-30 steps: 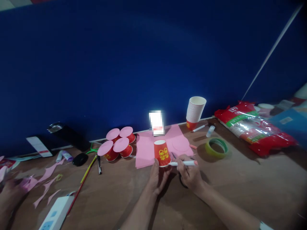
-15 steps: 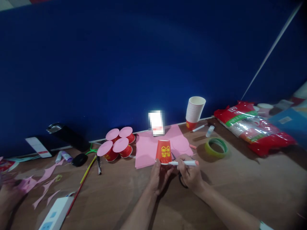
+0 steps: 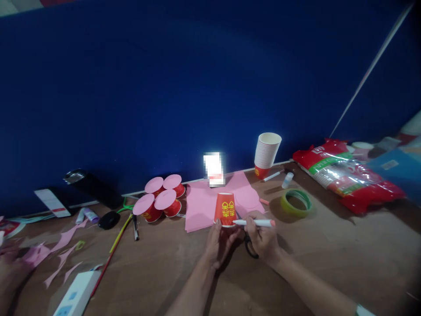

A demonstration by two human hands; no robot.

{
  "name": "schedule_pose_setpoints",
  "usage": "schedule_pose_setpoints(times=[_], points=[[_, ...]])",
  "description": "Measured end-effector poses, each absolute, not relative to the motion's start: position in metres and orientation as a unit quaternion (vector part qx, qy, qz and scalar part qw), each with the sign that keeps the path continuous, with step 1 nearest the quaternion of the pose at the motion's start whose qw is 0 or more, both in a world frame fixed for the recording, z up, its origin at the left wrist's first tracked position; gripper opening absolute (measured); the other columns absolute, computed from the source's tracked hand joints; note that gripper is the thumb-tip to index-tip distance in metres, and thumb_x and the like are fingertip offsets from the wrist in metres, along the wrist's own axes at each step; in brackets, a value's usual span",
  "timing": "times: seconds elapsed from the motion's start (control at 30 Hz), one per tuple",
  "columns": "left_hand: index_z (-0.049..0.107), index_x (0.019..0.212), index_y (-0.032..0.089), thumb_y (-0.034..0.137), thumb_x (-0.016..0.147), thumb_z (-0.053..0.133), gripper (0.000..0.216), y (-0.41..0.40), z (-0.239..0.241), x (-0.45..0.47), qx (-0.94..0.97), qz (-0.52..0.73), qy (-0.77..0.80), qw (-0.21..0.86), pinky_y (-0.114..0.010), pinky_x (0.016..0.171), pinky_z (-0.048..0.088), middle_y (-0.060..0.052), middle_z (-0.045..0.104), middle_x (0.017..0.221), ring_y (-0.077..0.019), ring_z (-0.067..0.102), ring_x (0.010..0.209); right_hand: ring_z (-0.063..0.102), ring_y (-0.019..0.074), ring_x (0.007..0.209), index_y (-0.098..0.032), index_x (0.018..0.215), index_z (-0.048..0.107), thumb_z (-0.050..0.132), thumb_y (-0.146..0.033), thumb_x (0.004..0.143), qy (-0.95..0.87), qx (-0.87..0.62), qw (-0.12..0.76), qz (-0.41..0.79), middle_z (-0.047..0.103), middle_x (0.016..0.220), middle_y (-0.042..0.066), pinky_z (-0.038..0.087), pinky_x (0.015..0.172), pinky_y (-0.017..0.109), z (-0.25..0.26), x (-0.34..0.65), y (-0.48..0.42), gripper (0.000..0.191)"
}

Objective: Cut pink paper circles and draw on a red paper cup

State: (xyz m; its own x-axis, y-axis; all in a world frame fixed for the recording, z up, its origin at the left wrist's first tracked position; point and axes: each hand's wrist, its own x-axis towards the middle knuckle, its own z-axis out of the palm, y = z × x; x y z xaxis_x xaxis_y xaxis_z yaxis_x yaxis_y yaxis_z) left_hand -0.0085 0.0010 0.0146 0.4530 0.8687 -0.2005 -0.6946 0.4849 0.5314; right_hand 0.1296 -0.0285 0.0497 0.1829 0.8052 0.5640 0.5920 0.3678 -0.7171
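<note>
A red paper cup [image 3: 225, 207] with yellow characters is upside down, its wide rim toward me. My left hand [image 3: 221, 246] is closed around the rim end of the cup. In my right hand [image 3: 263, 237] is a white marker [image 3: 258, 223] with a pinkish end, gripped like a pen. Its tip is at the cup's lower right edge; whether it touches cannot be made out. Black-handled scissors [image 3: 251, 246] lie partly hidden under my right hand. Behind the cup are pink paper sheets [image 3: 201, 206].
Left of the paper stand several red cups topped with pink discs [image 3: 166, 199]. Stacked cups [image 3: 267, 153], green tape [image 3: 296, 202] and a red plastic pack [image 3: 348, 175] are on the right. Another person's hand [image 3: 11, 267] is by pink scraps at far left, near a power strip [image 3: 77, 294].
My right hand and the marker have shifted slightly to the right along the cup's edge. The cup has turned a little in my left hand, and more of the scissors' handle shows.
</note>
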Motion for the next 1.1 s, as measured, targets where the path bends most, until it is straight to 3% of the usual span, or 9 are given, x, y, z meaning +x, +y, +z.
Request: schedule_pose_setpoints(times=[0.4, 0.63, 0.9, 1.1], points=[[0.06, 0.112, 0.01, 0.042, 0.083, 0.057, 0.043, 0.0006, 0.0139, -0.0093, 0.191, 0.467, 0.231, 0.832, -0.039, 0.096, 0.042, -0.016, 0.065, 0.11, -0.0256, 0.061, 0.103, 0.051, 0.0126, 0.047, -0.02, 0.07, 0.051, 0.037, -0.025, 0.093, -0.623, -0.548, 0.546, 0.117, 0.051, 0.054, -0.003, 0.041, 0.048, 0.024, 0.0512, 0.1303, -0.0277, 0.027], [0.061, 0.104, 0.012, 0.041, 0.084, 0.056, 0.035, 0.0028, 0.0136, -0.0101, 0.173, 0.485, 0.232, 0.825, -0.037, 0.091, 0.046, -0.012, 0.067, 0.105, -0.0212, 0.063, 0.096, 0.054, 0.0132, 0.052, -0.02, 0.072, 0.053, 0.038, -0.021, 0.092, -0.653, -0.544, 0.519, 0.088, 0.056, 0.058, -0.001, 0.041, 0.055, 0.024, 0.0525, 0.1314, -0.0276, 0.025], [0.06, 0.107, 0.013, 0.04, 0.084, 0.056, 0.036, 0.0036, 0.0119, -0.01, 0.163, 0.489, 0.226, 0.827, -0.038, 0.091, 0.047, -0.011, 0.068, 0.097, -0.0218, 0.063, 0.095, 0.055, 0.013, 0.052, -0.02, 0.072, 0.051, 0.037, -0.021, 0.093, -0.651, -0.548, 0.515, 0.106, 0.057, 0.06, -0.001, 0.04, 0.054, 0.024, 0.0499, 0.1309, -0.0277, 0.025], [0.06, 0.105, 0.011, 0.04, 0.086, 0.054, 0.035, 0.0033, 0.0119, -0.0088, 0.159, 0.481, 0.226, 0.832, -0.038, 0.093, 0.046, -0.012, 0.066, 0.103, -0.0217, 0.063, 0.095, 0.053, 0.0125, 0.05, -0.02, 0.07, 0.05, 0.037, -0.022, 0.093, -0.641, -0.55, 0.527, 0.093, 0.054, 0.057, -0.002, 0.039, 0.053, 0.024, 0.0513, 0.1308, -0.0271, 0.026]])
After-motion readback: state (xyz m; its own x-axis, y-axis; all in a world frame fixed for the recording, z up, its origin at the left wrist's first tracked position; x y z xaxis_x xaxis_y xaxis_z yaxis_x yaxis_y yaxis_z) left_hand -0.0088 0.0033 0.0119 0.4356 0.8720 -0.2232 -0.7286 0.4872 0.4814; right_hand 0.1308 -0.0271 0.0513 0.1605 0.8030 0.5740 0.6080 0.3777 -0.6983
